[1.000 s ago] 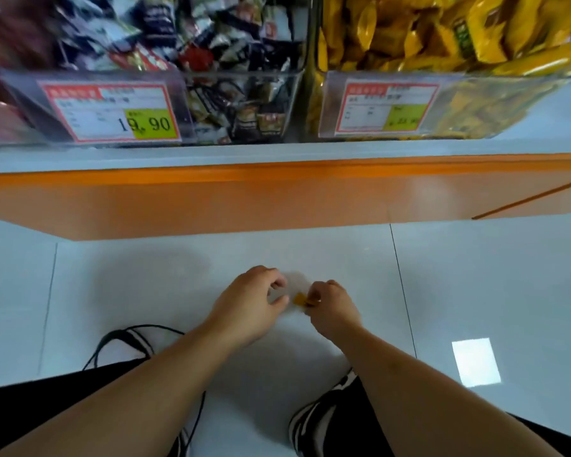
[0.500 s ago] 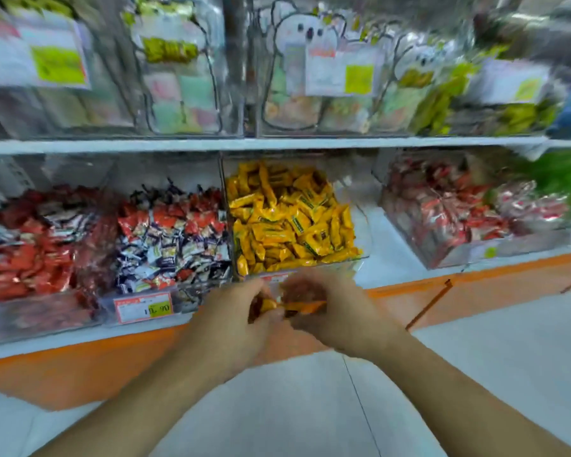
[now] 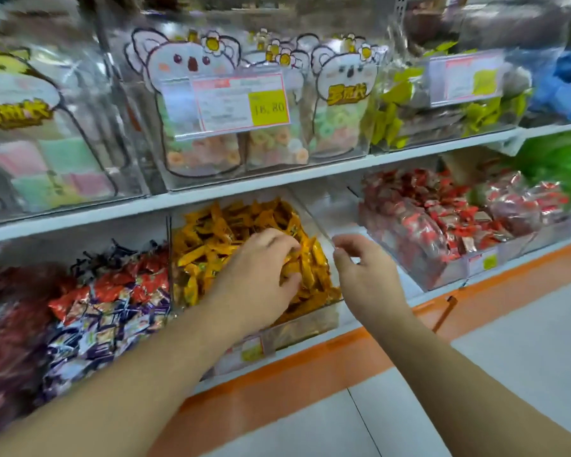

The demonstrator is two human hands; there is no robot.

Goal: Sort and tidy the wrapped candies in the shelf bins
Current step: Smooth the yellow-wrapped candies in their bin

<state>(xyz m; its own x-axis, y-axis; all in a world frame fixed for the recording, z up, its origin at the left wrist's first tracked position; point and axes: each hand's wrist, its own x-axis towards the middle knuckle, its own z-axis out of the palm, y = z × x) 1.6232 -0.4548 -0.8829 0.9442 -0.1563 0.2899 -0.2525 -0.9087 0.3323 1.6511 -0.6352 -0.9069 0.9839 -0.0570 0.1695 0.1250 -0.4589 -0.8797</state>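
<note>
Mixed red/purple candies (image 3: 106, 311) fill the left bin. Left hand (image 3: 261, 272) is inside the clear bin (image 3: 310, 321) of yellow wrapped candies (image 3: 211, 245), fingers curled into the pile; grip unclear. Right hand (image 3: 363, 268) hovers just beside the bin's right wall, fingers loosely bent, empty, over bare shelf (image 3: 343, 206). Red candies (image 3: 442, 219) sit farther right.

This was a shop: white shelves (image 3: 277, 179) held clear plastic bins (image 3: 310, 324) of wrapped candies (image 3: 211, 245) behind red-and-yellow price tags (image 3: 241, 103).
</note>
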